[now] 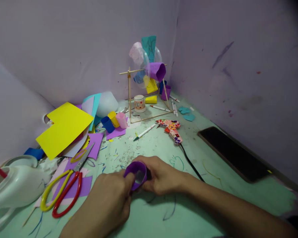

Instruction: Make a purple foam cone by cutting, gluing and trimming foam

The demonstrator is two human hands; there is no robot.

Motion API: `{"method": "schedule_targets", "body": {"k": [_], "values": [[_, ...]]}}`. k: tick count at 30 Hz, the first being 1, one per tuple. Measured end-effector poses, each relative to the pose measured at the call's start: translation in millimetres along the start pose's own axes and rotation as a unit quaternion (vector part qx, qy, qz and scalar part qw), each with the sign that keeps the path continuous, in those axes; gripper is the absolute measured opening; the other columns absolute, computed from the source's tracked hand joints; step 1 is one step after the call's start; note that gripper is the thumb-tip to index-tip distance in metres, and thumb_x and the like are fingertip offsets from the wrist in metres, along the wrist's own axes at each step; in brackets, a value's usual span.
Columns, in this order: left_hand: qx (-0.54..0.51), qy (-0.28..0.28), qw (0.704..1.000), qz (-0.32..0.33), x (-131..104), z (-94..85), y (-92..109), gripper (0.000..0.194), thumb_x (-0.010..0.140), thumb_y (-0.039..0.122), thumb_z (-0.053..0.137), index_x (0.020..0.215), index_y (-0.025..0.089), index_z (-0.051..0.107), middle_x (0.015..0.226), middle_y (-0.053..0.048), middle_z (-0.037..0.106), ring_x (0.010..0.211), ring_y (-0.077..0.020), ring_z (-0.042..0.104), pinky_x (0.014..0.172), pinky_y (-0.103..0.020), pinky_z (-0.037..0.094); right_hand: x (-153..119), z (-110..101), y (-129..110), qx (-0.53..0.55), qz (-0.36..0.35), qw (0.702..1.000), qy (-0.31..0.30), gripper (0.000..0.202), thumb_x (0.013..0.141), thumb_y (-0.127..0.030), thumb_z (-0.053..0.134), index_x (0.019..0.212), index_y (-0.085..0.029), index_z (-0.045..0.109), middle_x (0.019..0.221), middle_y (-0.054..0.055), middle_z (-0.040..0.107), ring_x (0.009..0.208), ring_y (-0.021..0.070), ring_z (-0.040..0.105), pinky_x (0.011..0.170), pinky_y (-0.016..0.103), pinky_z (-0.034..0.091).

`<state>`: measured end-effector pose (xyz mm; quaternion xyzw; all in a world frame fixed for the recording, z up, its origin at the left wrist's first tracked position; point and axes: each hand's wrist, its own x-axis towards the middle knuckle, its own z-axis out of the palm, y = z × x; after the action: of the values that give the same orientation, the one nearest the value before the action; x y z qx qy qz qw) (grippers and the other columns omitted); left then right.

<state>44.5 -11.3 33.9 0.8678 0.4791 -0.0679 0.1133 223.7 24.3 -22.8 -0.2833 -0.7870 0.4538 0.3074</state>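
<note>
Left hand (111,195) and right hand (161,175) are both busy with one small purple paper cup (140,166), which sits right between them, tilted so its mouth faces up toward the camera. Something greyish shows down inside it, too blurry to say what. So neither hand is spread wide: the right one is curled around the far and right side, and the left has its fingers bunched up small at the near-left rim, pinching the wall as far as one can tell, since the knuckles hide part of it.

Just past the cup, on the pale green bench (201,208), there's a white marker (144,132) with a dark green tip, plus a floral glue gun (171,128) with its black cord (192,163) trailing toward the right forearm. Over to the right lies a dark phone (234,154). On the left, red-and-yellow-handled scissors (76,168) rest on purple paper scraps (84,186). Further back stands a stick frame (129,96) carrying clear plastic discs (146,61) with colored paper cups around them.
</note>
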Motion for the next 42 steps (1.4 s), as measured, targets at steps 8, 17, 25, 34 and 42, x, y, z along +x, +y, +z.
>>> {"method": "schedule_targets", "body": {"k": [8,17,25,34,42], "values": [[-0.18,0.248,0.951,0.037,-6,12.7,-21,0.052,0.081,0.03,0.058,0.129,0.025,0.038,0.136,-0.013,0.044,0.122,-0.028,0.046,0.092,-0.042,0.049,5,-4,0,0.035,0.057,0.998,0.018,0.046,0.058,-0.014,0.079,0.1,-0.019,0.06,0.09,0.0,0.066,0.077,0.017,0.06,0.068,0.027,0.048],[-0.125,0.286,0.947,0.075,7,39.2,-6,0.075,0.083,0.033,0.057,0.144,0.02,0.016,0.144,-0.017,0.036,0.134,-0.0298,0.033,0.106,-0.052,0.036,5,-2,6,0.016,0.058,0.998,0.003,0.025,0.063,-0.011,0.071,0.084,-0.017,0.059,0.076,-0.002,0.062,0.067,0.0141,0.056,0.06,0.024,0.044],[-0.18,0.282,0.941,0.046,-2,47.7,-18,0.071,0.082,0.029,0.055,0.144,0.025,0.019,0.142,-0.014,0.042,0.128,-0.0322,0.042,0.1,-0.049,0.044,8,-7,-2,-0.052,0.039,0.998,-0.008,0.013,0.068,-0.019,0.069,0.074,-0.019,0.058,0.073,0.0,0.062,0.071,0.0165,0.054,0.071,0.031,0.044],[-0.307,0.297,0.903,0.043,21,84.8,-26,0.074,0.075,0.028,0.056,0.142,0.03,0.024,0.106,-0.007,0.067,0.09,-0.0268,0.065,0.08,-0.043,0.053,11,-7,-6,-0.005,0.106,0.994,-0.014,0.018,0.071,-0.011,0.06,0.082,-0.024,0.059,0.079,-0.002,0.061,0.076,0.0158,0.057,0.07,0.028,0.046],[-0.416,0.202,0.884,-0.062,8,88.9,-39,0.055,0.084,0.024,0.048,0.136,0.039,0.037,0.115,-0.002,0.066,0.099,-0.0249,0.064,0.082,-0.04,0.056,2,-8,-5,0.071,0.091,0.993,0.017,0.055,0.07,-0.017,0.069,0.117,-0.036,0.047,0.106,0.002,0.06,0.096,0.0214,0.06,0.084,0.034,0.048]]}}
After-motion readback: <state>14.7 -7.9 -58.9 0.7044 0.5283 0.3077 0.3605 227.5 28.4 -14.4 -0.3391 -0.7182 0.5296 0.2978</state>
